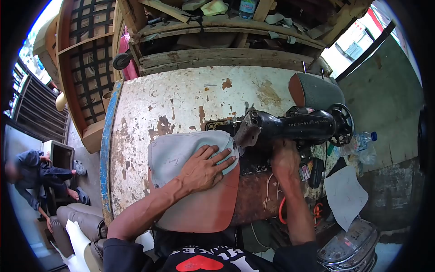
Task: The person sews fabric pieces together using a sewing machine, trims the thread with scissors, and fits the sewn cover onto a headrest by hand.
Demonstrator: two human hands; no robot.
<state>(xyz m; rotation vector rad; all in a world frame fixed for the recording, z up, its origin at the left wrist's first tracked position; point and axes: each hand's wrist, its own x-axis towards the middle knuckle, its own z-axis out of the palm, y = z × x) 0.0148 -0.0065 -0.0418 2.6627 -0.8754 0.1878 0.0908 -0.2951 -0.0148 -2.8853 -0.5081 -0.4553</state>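
A black sewing machine (290, 128) with a handwheel (349, 125) at its right end stands on the worn white table. My left hand (204, 168) lies flat, fingers spread, on a light grey piece of material (170, 152) with pen marks. A reddish-brown piece (199, 213) lies beneath the grey one and reaches toward my body. The right edge of this stack is at the machine's needle end (244, 136). My right hand (285, 156) reaches in under the machine's arm; its fingers are mostly hidden, so I cannot see whether they grip anything.
Behind the table (181, 95) runs a cluttered wooden shelf (217, 25). A grey and brown padded piece (317, 90) lies behind the machine. At right are a plastic bottle (362, 141), a loose grey cut piece (346, 195) and a stool (351, 245). Another person (34, 174) sits at far left.
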